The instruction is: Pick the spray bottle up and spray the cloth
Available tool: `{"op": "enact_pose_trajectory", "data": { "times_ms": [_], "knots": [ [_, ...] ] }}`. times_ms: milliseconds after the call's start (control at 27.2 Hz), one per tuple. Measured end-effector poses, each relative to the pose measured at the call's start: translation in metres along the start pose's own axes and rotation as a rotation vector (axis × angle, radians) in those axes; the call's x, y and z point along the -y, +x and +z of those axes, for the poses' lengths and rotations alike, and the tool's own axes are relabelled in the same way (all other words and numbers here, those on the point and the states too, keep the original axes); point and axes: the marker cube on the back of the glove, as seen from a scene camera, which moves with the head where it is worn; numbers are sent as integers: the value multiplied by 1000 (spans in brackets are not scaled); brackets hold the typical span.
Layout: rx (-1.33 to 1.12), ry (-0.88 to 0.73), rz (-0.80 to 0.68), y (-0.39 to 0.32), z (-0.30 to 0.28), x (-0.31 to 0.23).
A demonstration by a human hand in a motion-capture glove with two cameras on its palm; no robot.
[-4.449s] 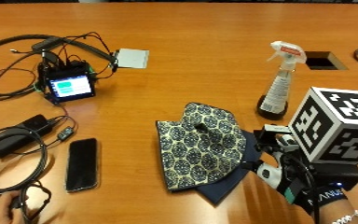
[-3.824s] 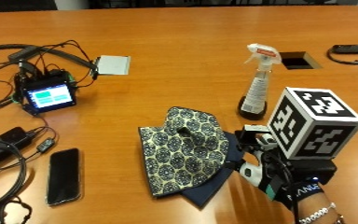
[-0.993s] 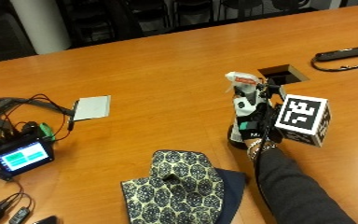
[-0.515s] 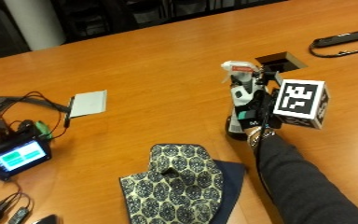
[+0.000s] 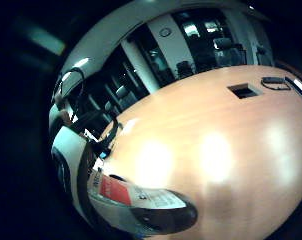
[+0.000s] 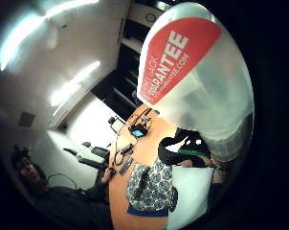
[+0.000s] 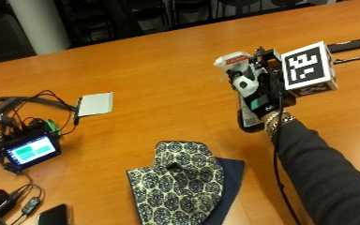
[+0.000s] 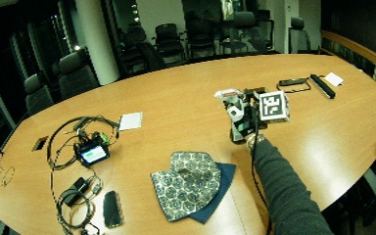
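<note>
Gloved right hand (image 7: 259,91) grips the lifted spray bottle (image 7: 247,101); next, aim its nozzle at the cloth (image 7: 179,184).

The spray bottle (image 7: 243,89) is in the hand (image 7: 260,93), up off the desk (image 7: 161,70), and the cloth (image 7: 180,185) lies near the front edge, with a small monitor (image 7: 29,151) toward the left edge.
</note>
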Motion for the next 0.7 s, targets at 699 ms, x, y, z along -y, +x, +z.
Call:
{"op": "enact_pose_trajectory", "data": {
  "times_ms": [699],
  "knots": [
    [-368, -517, -294, -65, 30, 34]
  ]
}}
